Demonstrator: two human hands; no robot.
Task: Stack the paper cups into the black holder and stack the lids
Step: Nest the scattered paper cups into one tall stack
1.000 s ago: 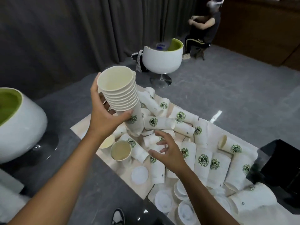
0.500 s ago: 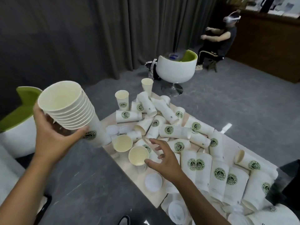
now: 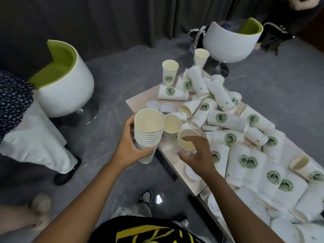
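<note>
My left hand (image 3: 130, 149) grips a nested stack of white paper cups (image 3: 148, 132), mouth up, just off the table's left edge. My right hand (image 3: 199, 153) reaches over an upright cup (image 3: 187, 142) near that edge, fingers and thumb spread around its rim; whether they touch it I cannot tell. A second upright cup (image 3: 172, 123) stands right beside the stack. Many white cups with green logos (image 3: 226, 118) lie tumbled across the table. White lids (image 3: 168, 108) lie flat among them. The black holder is not in view.
The low wooden table (image 3: 140, 100) runs from centre to the lower right. Two upright cups (image 3: 170, 71) stand at its far end. White-and-green tub chairs stand at left (image 3: 64, 88) and at the back (image 3: 231, 42). A person's legs (image 3: 43, 137) stand at left.
My left hand has brought the cup stack from the far left down to the table's edge. The right hand has shifted onto the upright cup. The camera has tipped downward.
</note>
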